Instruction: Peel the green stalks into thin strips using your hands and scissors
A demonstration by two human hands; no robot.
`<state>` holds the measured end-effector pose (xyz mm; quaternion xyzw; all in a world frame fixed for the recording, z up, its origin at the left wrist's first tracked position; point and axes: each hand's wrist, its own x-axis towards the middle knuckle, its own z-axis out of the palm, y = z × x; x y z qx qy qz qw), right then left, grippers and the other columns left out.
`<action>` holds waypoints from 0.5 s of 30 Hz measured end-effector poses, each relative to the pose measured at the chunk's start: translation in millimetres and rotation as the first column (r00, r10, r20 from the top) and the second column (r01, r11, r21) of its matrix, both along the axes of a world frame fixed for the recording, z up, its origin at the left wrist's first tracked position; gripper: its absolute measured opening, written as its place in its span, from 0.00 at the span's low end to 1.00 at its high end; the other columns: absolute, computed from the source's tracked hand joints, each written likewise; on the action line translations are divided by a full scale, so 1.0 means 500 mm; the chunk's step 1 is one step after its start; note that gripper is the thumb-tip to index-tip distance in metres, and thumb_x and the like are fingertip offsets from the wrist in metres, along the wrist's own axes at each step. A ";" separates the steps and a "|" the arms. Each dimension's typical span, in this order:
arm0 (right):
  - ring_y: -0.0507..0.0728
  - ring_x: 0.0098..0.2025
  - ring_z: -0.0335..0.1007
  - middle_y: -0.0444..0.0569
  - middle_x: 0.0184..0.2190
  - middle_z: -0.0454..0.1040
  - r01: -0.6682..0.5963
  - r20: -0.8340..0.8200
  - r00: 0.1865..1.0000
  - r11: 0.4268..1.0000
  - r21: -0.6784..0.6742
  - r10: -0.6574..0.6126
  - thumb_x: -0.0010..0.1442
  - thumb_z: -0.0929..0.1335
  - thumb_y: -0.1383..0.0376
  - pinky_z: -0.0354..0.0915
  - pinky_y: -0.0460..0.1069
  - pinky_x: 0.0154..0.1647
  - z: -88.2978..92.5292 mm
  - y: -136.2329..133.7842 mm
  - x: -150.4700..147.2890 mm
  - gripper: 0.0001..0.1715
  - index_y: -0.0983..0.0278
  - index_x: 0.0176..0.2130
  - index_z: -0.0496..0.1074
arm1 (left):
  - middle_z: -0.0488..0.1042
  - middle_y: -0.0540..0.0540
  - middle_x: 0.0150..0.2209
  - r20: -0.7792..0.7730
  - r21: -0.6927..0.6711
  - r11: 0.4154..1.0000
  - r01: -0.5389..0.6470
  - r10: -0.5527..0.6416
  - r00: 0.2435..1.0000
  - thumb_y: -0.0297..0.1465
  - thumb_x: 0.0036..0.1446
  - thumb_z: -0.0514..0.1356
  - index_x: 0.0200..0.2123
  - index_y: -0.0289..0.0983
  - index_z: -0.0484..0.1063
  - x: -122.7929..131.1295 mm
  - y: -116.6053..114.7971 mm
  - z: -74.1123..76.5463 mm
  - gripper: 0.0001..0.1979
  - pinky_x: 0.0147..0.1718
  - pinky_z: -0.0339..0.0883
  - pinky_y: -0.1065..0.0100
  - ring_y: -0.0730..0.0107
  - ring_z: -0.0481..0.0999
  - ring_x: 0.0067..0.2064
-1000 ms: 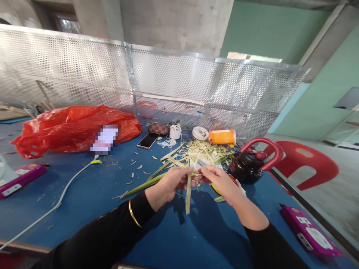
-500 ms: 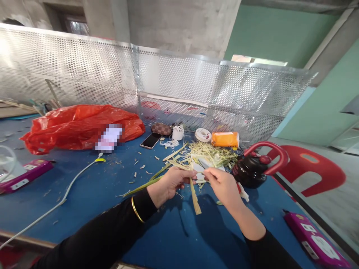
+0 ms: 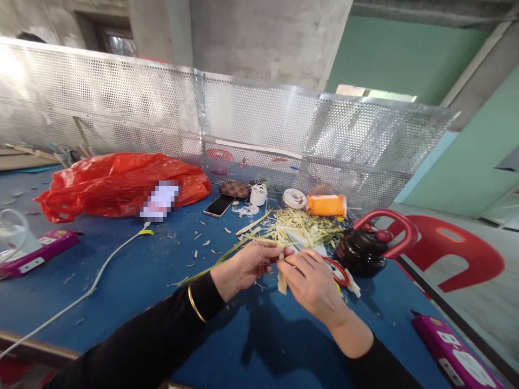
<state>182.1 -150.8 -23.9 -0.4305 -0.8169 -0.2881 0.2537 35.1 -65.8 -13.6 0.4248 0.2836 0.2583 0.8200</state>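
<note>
My left hand (image 3: pixel 245 265) is closed in a pinch on a pale dried leaf strip (image 3: pixel 283 283), whose loose end hangs down between my hands. My right hand (image 3: pixel 311 283) meets it at the same spot, its fingers closed on the strip close to my left fingertips. Long green leaf blades (image 3: pixel 203 274) stick out behind my left wrist. Just past my hands lies a heap of shredded leaf trimmings (image 3: pixel 308 224), partly over a white sheet (image 3: pixel 290 236). A red loop (image 3: pixel 344 275), partly hidden, shows beside my right hand.
A black flask with a red handle (image 3: pixel 360 251) stands right of the heap. Behind are an orange packet (image 3: pixel 326 205), a tape roll (image 3: pixel 294 199), white string (image 3: pixel 258 194), a dark phone (image 3: pixel 219 205) and a red plastic bag (image 3: pixel 121 183). A perforated metal screen (image 3: pixel 255 113) borders the table.
My right hand has moved left and turned, its back now more upward, closing around the strip by my left fingers. The strip's hanging end shows shorter. The red loop has come into clearer view.
</note>
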 end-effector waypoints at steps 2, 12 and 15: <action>0.54 0.33 0.68 0.50 0.31 0.74 -0.008 -0.046 0.999 1.000 0.015 0.008 0.63 0.61 0.74 0.59 0.52 0.40 0.000 0.002 -0.001 0.12 0.66 0.39 0.72 | 0.73 0.48 0.24 0.000 0.032 0.999 -0.024 0.024 1.000 0.28 0.45 0.68 0.28 0.30 0.77 0.002 -0.002 -0.002 0.07 0.17 0.54 0.80 0.84 0.65 0.20; 0.54 0.34 0.70 0.49 0.30 0.75 -0.102 -0.104 0.989 0.995 0.007 0.103 0.62 0.61 0.75 0.60 0.53 0.42 -0.006 -0.011 -0.011 0.12 0.67 0.39 0.72 | 0.75 0.43 0.28 0.019 0.036 0.987 -0.156 0.156 0.988 0.32 0.43 0.68 0.27 0.29 0.76 0.007 -0.016 -0.004 0.11 0.20 0.56 0.77 0.75 0.71 0.27; 0.55 0.33 0.69 0.50 0.30 0.75 -0.102 -0.048 0.994 0.995 -0.002 0.102 0.62 0.60 0.75 0.61 0.54 0.41 -0.006 -0.011 -0.013 0.13 0.68 0.40 0.72 | 0.74 0.43 0.27 0.013 0.025 0.987 -0.158 0.158 0.987 0.31 0.45 0.67 0.27 0.29 0.75 0.008 -0.018 -0.005 0.09 0.18 0.53 0.78 0.77 0.70 0.25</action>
